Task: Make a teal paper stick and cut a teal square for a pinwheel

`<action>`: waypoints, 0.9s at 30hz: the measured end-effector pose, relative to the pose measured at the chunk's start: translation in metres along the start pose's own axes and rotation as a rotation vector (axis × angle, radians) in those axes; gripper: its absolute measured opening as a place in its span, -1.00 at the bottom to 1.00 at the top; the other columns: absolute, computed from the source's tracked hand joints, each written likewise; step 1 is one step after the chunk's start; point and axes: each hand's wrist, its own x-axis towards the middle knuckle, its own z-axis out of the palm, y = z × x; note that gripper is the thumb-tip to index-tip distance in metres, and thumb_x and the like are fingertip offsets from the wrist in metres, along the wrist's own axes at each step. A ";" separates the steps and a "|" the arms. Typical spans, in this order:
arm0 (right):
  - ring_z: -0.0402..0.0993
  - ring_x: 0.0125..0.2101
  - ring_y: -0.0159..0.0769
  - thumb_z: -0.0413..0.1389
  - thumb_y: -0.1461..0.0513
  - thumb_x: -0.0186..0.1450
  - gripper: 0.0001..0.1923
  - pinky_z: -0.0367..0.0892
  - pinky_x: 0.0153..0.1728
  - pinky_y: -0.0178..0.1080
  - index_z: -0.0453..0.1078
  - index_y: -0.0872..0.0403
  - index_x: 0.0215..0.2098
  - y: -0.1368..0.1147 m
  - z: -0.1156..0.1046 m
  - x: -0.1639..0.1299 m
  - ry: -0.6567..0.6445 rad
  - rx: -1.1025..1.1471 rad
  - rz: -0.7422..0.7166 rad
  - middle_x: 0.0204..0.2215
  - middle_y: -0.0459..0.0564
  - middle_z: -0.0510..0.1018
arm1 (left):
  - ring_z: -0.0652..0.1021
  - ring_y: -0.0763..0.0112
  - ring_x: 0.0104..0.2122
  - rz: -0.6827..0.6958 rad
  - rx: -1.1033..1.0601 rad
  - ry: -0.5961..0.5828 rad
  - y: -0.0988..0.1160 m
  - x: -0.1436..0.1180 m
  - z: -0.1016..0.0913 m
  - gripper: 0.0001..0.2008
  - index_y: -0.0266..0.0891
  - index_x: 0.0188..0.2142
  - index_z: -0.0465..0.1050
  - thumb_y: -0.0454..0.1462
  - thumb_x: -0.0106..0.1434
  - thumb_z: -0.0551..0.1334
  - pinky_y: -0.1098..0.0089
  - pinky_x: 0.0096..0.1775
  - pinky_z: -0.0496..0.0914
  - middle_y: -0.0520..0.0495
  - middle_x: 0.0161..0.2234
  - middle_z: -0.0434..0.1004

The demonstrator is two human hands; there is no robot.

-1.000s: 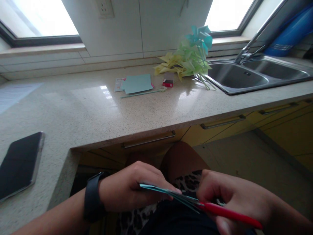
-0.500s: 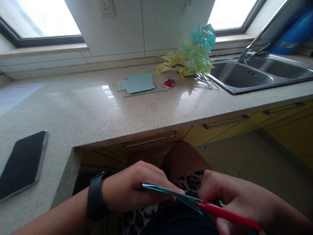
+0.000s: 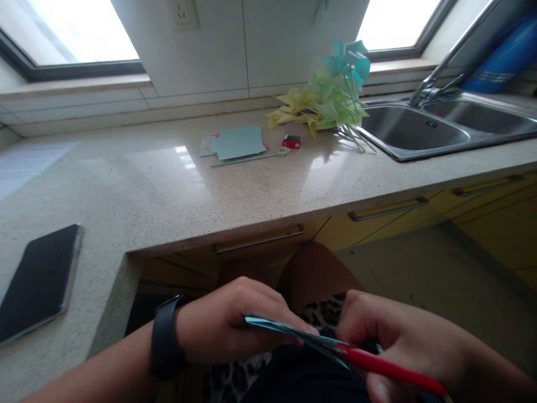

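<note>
Fingers of the left hand (image 3: 226,327) pinch folded teal paper (image 3: 285,331) above the lap; the right hand (image 3: 403,341) grips red-handled scissors (image 3: 377,366), blades at the paper's edge. Beyond, on the countertop (image 3: 168,190), lie a phone (image 3: 37,280) and paper pinwheels (image 3: 327,101).

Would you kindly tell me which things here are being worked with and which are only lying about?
In use:
left hand, pinching folded teal paper
right hand, gripping red-handled scissors

Lying about:
phone
teal sheets
paper pinwheels
small red box
sink
</note>
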 end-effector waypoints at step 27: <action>0.14 -0.71 -0.52 0.27 -0.28 0.07 -0.34 -0.05 -0.74 -0.44 0.26 0.11 -0.64 0.004 -0.006 -0.009 0.047 -0.144 -0.076 -0.76 -0.22 0.23 | 0.64 0.28 -0.23 -0.012 0.048 0.004 -0.002 0.000 0.001 -0.68 -0.25 0.12 0.54 -0.32 0.41 0.21 0.37 -0.19 0.47 -0.26 -0.16 0.70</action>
